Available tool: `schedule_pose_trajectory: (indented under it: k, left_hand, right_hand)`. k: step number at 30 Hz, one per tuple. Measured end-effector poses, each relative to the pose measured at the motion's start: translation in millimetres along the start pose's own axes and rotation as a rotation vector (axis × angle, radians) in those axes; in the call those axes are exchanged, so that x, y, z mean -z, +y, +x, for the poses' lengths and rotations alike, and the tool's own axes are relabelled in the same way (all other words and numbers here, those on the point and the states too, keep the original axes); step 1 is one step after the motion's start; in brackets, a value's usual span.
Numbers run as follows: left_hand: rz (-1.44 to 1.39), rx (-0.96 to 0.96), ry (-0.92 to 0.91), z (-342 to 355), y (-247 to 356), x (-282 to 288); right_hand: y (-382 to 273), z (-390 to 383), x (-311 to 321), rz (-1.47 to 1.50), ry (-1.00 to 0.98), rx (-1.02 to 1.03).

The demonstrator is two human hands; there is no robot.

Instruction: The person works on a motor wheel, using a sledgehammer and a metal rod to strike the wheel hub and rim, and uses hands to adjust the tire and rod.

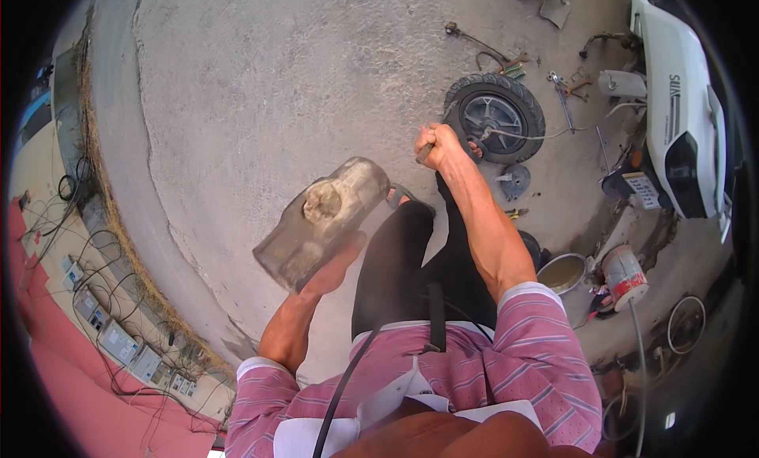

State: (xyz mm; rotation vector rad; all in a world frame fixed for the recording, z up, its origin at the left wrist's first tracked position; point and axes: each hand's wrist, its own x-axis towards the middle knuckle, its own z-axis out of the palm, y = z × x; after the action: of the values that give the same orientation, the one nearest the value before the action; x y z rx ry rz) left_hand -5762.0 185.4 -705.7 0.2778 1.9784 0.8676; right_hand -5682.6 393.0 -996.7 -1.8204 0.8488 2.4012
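Note:
A large, worn sledgehammer (356, 185) is raised close to the view, its heavy grey-brown head tilted and the rough end of a handle showing in its middle. Behind the head my left hand (336, 268) is closed on it; most of the fingers are hidden. My right hand (439, 144), arm stretched forward, makes a fist around something short and dark whose end pokes out on the left. Just beyond that fist lies a black-tyred wheel (531, 142) with a spoked rim, flat on the ground. One sandalled foot (474, 149) is at the wheel's near left edge.
On the right stands a white motor scooter (672, 79). Wrenches (563, 98) and other tools lie beyond the wheel. A round metal disc (515, 182), a basin (563, 273) and a red-and-white bucket (624, 275) are nearer. Meter boxes (118, 343) and cables line the left wall.

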Motion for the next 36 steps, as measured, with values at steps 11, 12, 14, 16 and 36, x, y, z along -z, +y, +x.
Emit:
schedule_pose_trajectory:
  k: [11, 12, 14, 16, 36]
  left_hand:
    - [0.396, -0.123, -0.216, 100.2, -53.6, -107.8]
    - [0.307, -0.189, -0.042, 70.1, -70.7, -82.3]
    - [0.211, -0.299, 0.084, 39.1, -44.9, -72.8]
    - [0.171, -0.213, 0.078, 30.1, -48.1, -57.9]
    - [0.296, -0.289, -0.016, 89.6, -69.7, -63.9]
  right_hand:
    - [-89.7, 47.9, 38.4, -0.026, -0.054, 0.012]
    - [-14.6, 33.7, -7.4, 0.072, -0.059, -0.003]
    - [-35.7, 29.6, -44.6, 0.114, -0.139, -0.046]
    - [-22.3, 35.2, -22.7, 0.105, -0.063, 0.014]
    - [6.3, 53.0, -25.7, -0.051, -0.049, 0.019]
